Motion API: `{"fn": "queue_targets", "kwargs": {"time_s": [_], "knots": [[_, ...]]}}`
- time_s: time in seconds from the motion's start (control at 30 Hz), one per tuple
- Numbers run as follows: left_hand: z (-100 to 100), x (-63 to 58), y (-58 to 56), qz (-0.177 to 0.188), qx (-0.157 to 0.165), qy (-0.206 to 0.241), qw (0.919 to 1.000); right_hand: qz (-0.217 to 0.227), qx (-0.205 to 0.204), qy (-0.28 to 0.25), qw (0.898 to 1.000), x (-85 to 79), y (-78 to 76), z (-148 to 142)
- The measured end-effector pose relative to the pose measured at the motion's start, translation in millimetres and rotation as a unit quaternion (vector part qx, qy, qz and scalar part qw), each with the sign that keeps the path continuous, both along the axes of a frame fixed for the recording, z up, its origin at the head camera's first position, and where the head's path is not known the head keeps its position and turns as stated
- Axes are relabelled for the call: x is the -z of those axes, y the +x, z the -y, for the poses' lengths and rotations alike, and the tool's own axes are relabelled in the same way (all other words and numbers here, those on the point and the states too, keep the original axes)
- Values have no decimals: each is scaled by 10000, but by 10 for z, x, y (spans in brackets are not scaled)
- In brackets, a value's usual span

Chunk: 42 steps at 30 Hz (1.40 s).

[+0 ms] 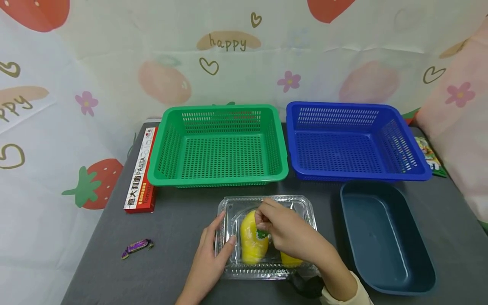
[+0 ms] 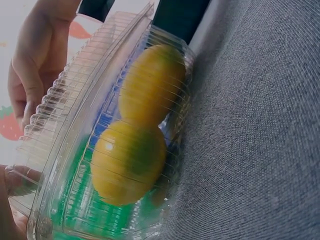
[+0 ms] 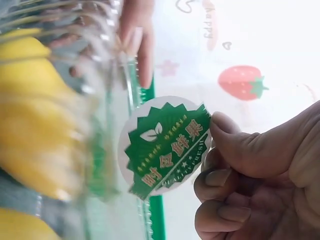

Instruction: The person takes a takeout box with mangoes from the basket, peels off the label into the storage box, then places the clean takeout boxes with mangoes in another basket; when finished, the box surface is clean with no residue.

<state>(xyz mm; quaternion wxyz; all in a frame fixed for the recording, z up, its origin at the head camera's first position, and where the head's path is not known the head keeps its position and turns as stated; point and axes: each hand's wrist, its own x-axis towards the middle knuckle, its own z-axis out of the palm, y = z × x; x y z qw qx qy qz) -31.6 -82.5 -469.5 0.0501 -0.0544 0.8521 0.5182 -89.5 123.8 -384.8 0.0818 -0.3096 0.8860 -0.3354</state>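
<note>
A clear plastic clamshell box (image 1: 306, 207) lies closed on the table, holding two yellow mango-like fruits (image 1: 251, 243). My right hand (image 1: 286, 228) is above the lid, pinching a round green-and-white sticker (image 3: 167, 145) by its edge between thumb and curled index finger. In the right wrist view the sticker is held up near the lid; blur hides whether it touches. My left hand (image 1: 207, 256) rests against the box's left side, thumb extended over the lid and fingers fairly straight along the edge. The left wrist view shows both fruits (image 2: 129, 162) through the ribbed side.
Behind the box stand a green basket (image 1: 217, 182) and a blue basket (image 1: 362, 174). A dark blue-grey tub (image 1: 381, 237) is on the right. A red-and-white pasta box (image 1: 141, 173) and a purple wrapped candy (image 1: 137, 247) lie left. A green packet (image 1: 431, 156) sits at far right.
</note>
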Motion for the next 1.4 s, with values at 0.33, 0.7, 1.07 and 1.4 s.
{"fn": "queue_targets", "kwargs": {"time_s": [0.33, 0.7, 1.07, 1.4], "knots": [[-18, 2, 3, 2, 28, -11, 10000, 489, 303, -354, 9977, -211, 68, -181], [-6, 20, 11, 59, -48, 81, 9999, 854, 565, -407, 9939, -279, 56, -471], [-18, 12, -2, 92, 40, 74, 9999, 706, 1533, -78, 9856, -375, 56, -982], [-8, 11, 5, 125, 46, 31, 9999, 1144, 2140, 781, 9670, -358, -31, -1543]]}}
